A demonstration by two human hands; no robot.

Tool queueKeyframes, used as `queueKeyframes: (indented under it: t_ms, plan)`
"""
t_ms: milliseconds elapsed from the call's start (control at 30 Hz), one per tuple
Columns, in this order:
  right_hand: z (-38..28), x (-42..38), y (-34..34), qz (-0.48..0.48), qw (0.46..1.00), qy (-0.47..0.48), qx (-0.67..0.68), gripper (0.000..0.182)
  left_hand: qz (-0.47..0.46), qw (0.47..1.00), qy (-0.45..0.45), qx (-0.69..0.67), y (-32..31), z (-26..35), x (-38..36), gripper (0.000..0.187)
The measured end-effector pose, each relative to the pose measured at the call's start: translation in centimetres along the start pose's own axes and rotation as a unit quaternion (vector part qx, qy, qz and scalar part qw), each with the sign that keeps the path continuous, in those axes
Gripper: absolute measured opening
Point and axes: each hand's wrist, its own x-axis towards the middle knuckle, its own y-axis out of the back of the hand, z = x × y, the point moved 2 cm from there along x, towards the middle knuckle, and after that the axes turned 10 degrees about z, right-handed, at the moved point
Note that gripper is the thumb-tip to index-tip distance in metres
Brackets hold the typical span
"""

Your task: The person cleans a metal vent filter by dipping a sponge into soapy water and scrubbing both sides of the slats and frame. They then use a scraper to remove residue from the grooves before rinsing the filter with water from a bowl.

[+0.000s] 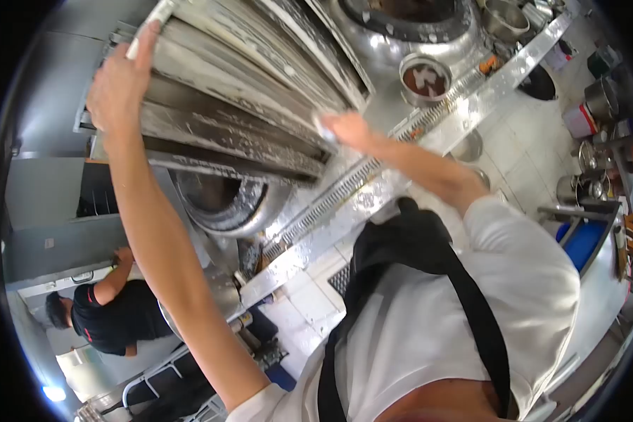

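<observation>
Two hands on the soapy slatted metal panel, and it's all suds!
The slatted metal panel point(218, 77) lies tilted across the steel range point(394, 116), between two round burner wells, foam streaking its slats; the left hand point(118, 91) has its fingers curled firmly round the far-left edge, while over at the near edge the right hand point(350, 130) is closed on a small white pad point(324, 126), blurred, so how tightly I can't tell; a metal bowl point(425, 79) of reddish-brown liquid stands near the right hand, and a co-worker point(123, 316) in black is off to the left.
</observation>
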Motion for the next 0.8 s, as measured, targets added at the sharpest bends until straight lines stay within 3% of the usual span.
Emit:
queueKeyframes:
  t_ms: [100,167,200,267,300,367,400,433,500,567,633,667,700,767,800]
  plan:
    - [-4.9,9.7,14.1,0.118,0.984,0.032,0.126,0.036,-0.013,0.999,-0.022,-0.042,-1.1,0.1,0.6,0.094]
    - [-6.8,15.3,20.5,0.144,0.976,0.051,0.156,0.028,-0.002,1.0,-0.019,-0.025,-0.3,0.4,0.7,0.094]
    - [-6.3,15.8,19.9,0.135,0.977,0.042,0.158,0.028,-0.014,0.999,-0.023,-0.027,-0.5,0.3,1.0,0.094]
    - [-5.5,16.9,18.4,0.247,0.937,0.159,0.19,0.026,-0.02,0.999,-0.013,-0.035,-1.7,-0.5,1.7,0.093]
    - [-4.2,15.5,14.6,0.116,0.876,-0.052,0.466,0.027,-0.027,0.999,-0.012,-0.035,-2.5,-0.7,1.9,0.093]
    - [-1.9,9.4,6.9,0.036,0.872,-0.12,0.472,0.023,0.051,0.997,-0.043,-0.032,-3.4,-1.5,2.2,0.09]
    - [-0.9,5.4,4.4,0.106,0.967,0.027,0.23,0.018,0.01,0.998,-0.049,-0.028,-3.4,-1.7,2.6,0.088]
    - [1.1,2.7,-0.3,-0.016,0.979,0.002,0.205,0.016,0.005,0.999,-0.045,-0.019,-3.5,-1.8,2.4,0.088]
    - [3.4,-2.2,-4.1,-0.05,0.985,0.026,0.16,0.017,0.05,0.989,-0.1,-0.092,-3.2,-1.3,2.0,0.083]
    - [4.1,-4.4,-7.7,-0.052,0.985,0.031,0.162,0.018,0.069,0.985,-0.159,-0.022,-3.4,-1.4,2.1,0.08]
    - [3.5,-3.7,-7.9,-0.12,0.988,-0.026,0.093,0.02,0.1,0.974,-0.194,0.054,-2.3,-1.0,1.4,0.077]
    - [3.1,-3.9,-6.7,-0.113,0.989,-0.019,0.091,0.02,0.054,0.993,-0.093,0.058,-0.8,1.3,0.1,0.073]
    - [2.9,-2.9,-4.7,-0.062,0.989,0.032,0.127,0.021,0.019,0.998,0.015,0.059,0.5,2.3,-0.6,0.069]
    - [1.4,2.6,2.0,0.063,0.979,0.118,0.156,0.024,0.035,0.999,0.005,0.036,0.8,2.2,-0.5,0.088]
    - [-0.7,5.7,7.5,0.131,0.969,0.137,0.157,0.025,0.05,0.998,0.009,0.035,1.1,2.1,-0.5,0.088]
